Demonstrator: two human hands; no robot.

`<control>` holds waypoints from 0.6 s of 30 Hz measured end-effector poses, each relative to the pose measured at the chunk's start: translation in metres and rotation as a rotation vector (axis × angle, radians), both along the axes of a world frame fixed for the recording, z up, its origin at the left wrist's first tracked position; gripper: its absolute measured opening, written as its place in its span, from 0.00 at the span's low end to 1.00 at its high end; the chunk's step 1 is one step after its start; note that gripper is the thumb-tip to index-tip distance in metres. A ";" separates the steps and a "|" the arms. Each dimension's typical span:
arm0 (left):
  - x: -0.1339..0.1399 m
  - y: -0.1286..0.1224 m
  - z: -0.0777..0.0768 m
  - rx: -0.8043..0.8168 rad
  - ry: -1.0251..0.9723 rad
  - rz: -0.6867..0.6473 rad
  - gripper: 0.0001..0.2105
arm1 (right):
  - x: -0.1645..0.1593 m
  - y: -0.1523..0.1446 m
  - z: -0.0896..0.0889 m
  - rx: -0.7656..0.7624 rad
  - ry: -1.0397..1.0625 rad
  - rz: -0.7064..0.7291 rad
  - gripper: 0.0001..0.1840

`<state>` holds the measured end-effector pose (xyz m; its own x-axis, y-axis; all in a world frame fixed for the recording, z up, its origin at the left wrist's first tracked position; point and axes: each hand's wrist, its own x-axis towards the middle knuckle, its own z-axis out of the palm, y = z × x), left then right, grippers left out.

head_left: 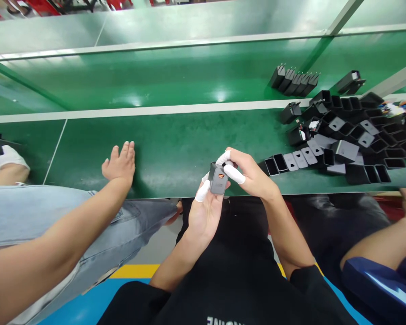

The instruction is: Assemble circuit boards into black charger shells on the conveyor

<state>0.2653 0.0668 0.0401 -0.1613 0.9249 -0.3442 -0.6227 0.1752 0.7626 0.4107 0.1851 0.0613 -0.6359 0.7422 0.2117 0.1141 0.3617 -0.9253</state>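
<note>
A dark grey charger [218, 179] with an orange port on its face is held over the front edge of the green table [169, 153]. My left hand [205, 207] grips it from below and the left side, with white finger cots on its fingers. My right hand [248, 175] is at its top right corner, thumb and finger, both in white cots, closed against the charger. Whatever lies behind the right fingertips is hidden.
Several black charger housings [350, 126] are heaped at the right, with grey port covers [299, 159] in front. Several plugged chargers [292, 82] stand in a row at the back. A co-worker's hand [121, 162] rests on the table at left; another person's arm [382, 239] is at right.
</note>
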 end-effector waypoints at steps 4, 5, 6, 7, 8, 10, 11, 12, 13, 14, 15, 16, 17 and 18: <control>-0.005 0.013 -0.005 -0.039 -0.060 0.044 0.18 | -0.010 -0.002 -0.009 0.032 -0.021 -0.081 0.15; -0.008 0.018 -0.008 -0.033 -0.062 0.055 0.18 | -0.013 -0.003 -0.013 0.056 -0.025 -0.120 0.14; -0.012 0.023 -0.011 -0.014 -0.047 0.068 0.17 | -0.015 -0.005 -0.017 0.089 -0.025 -0.169 0.13; -0.017 0.028 -0.015 0.020 -0.008 0.093 0.17 | -0.017 -0.007 -0.022 0.128 -0.023 -0.229 0.13; -0.024 0.034 -0.020 0.069 0.067 0.129 0.16 | -0.017 -0.009 -0.028 0.169 -0.021 -0.293 0.13; -0.042 0.044 -0.031 0.201 0.356 0.205 0.15 | -0.014 -0.013 -0.042 0.235 -0.030 -0.409 0.14; -0.053 0.049 -0.037 0.270 0.557 0.226 0.13 | -0.011 -0.016 -0.050 0.251 -0.044 -0.450 0.14; -0.063 0.053 -0.043 0.330 0.771 0.224 0.12 | -0.007 -0.018 -0.058 0.255 -0.062 -0.480 0.13; -0.073 0.056 -0.048 0.376 0.970 0.201 0.09 | -0.003 -0.021 -0.065 0.249 -0.081 -0.501 0.12; -0.082 0.059 -0.053 0.408 1.133 0.170 0.06 | 0.001 -0.023 -0.073 0.244 -0.099 -0.514 0.11; -0.089 0.061 -0.058 0.427 1.251 0.146 0.05 | 0.005 -0.025 -0.079 0.238 -0.124 -0.521 0.11; -0.095 0.062 -0.062 0.438 1.326 0.137 0.05 | 0.008 -0.027 -0.085 0.234 -0.152 -0.521 0.11; -0.099 0.063 -0.065 0.448 1.371 0.139 0.05 | 0.010 -0.029 -0.089 0.230 -0.179 -0.518 0.11; -0.101 0.063 -0.068 0.458 1.402 0.142 0.05 | 0.012 -0.030 -0.092 0.224 -0.200 -0.515 0.12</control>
